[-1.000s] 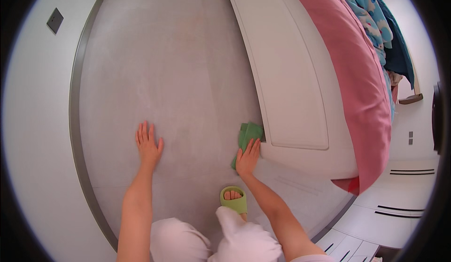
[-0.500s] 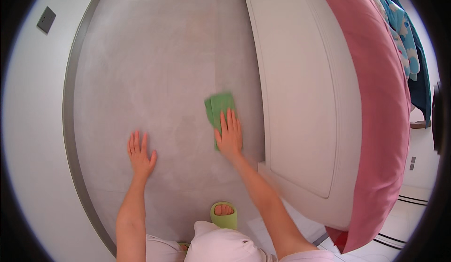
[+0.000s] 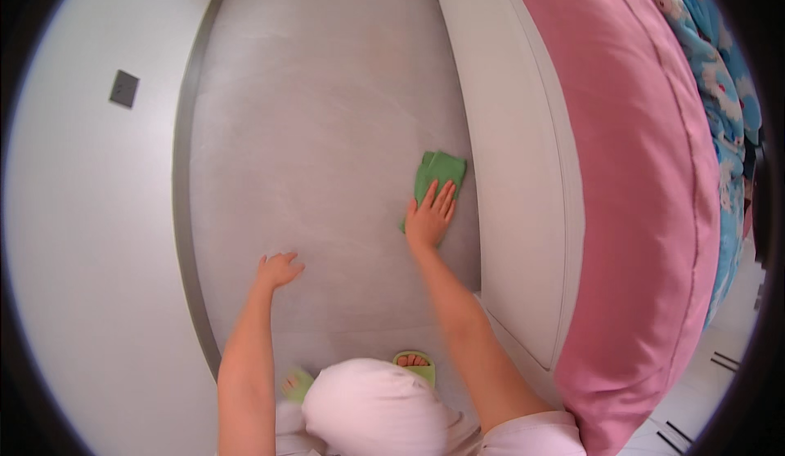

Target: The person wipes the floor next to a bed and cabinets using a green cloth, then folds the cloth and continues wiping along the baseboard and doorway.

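My right hand (image 3: 431, 221) lies flat on a folded green cloth (image 3: 442, 169), its fingers stretched and a little apart. The cloth rests against the grey floor (image 3: 319, 162), beside the base of a white panelled bed side. Part of the cloth is hidden under my palm. To the left, my left hand (image 3: 280, 270) holds nothing; its fingers are apart and slightly bent over the floor. Whether that hand touches the floor, I cannot tell.
On the right stands the white bed side (image 3: 531, 186), with pink bedding (image 3: 646, 211) and a blue patterned cover (image 3: 719, 96) above it. A white wall (image 3: 90, 235) with a dark socket (image 3: 124, 88) bounds the left. Green slippers (image 3: 424, 371) are on my feet.
My right hand and the cloth have moved right, closer to the bed side. My left hand has changed from flat, spread fingers to bent ones. The whole view has shifted.
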Demonstrator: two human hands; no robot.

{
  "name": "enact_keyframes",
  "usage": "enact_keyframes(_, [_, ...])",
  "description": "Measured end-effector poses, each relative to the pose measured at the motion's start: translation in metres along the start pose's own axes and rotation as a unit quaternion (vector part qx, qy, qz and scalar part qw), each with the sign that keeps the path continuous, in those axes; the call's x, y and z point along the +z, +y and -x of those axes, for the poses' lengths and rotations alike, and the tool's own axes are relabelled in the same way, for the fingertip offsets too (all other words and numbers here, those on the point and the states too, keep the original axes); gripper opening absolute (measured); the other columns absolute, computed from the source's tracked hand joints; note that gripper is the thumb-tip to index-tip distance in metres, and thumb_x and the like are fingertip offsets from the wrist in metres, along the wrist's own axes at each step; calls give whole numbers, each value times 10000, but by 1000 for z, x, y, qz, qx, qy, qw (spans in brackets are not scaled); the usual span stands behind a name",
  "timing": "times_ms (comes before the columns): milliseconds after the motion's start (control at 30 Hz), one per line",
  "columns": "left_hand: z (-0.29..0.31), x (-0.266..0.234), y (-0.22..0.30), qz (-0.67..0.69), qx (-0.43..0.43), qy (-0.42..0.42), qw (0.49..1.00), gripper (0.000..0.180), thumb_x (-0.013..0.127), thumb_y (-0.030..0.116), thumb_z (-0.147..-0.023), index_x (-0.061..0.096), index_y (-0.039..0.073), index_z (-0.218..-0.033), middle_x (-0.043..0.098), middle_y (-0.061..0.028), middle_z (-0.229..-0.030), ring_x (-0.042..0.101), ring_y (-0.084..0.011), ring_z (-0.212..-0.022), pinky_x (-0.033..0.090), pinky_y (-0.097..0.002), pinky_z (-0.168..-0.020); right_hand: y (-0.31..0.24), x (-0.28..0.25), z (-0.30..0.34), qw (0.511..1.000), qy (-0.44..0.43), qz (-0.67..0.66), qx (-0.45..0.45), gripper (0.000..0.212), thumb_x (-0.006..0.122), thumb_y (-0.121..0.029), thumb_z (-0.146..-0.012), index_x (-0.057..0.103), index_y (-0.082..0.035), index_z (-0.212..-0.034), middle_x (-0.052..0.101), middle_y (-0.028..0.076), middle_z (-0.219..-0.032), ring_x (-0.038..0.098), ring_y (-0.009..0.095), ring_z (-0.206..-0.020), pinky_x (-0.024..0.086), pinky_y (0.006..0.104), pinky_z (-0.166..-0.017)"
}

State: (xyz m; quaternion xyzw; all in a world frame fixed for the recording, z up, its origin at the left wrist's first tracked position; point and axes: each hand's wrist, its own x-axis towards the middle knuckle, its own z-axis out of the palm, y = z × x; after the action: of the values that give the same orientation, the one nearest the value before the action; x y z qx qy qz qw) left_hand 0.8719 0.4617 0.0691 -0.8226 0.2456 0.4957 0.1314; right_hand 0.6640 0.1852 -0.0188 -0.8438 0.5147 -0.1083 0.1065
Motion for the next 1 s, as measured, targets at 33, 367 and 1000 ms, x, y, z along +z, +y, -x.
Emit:
enact_keyframes(33, [5, -25, -1, -9, 9, 0, 1000, 641, 618, 402, -873, 471, 189, -1460, 484, -131, -1472, 407, -309, -1393, 261, -530, -1160, 5, -10, 10, 999, -32, -5, -28, 692, 595, -289, -928, 322, -18, -1504, 225, 261, -1583, 204, 370, -1483, 208, 506, -1186])
enact_keyframes(367, [25, -238, 29, -23, 221, 307, 925, 411, 589, 240, -896, 608, 64, -1266, 638, -154, -1243, 562, -350, -1184, 454, -460, -989, 29, -17, 75, 981, -21, 105, 161, 759, 586, -375, -938, 282, 22, -1508, 180, 303, -1582, 181, 417, -1478, 195, 533, -1179])
enact_keyframes(1000, [-261, -395, 49, -28, 422, 356, 833, 408, 636, 103, -873, 586, 52, -1274, 469, -158, -1446, 434, -375, -1334, 392, -484, -1076, -99, 60, -230, 995, 21, -1, 96, 667, 575, -251, -930, 327, -31, -1508, 238, 239, -1584, 213, 364, -1479, 207, 485, -1190])
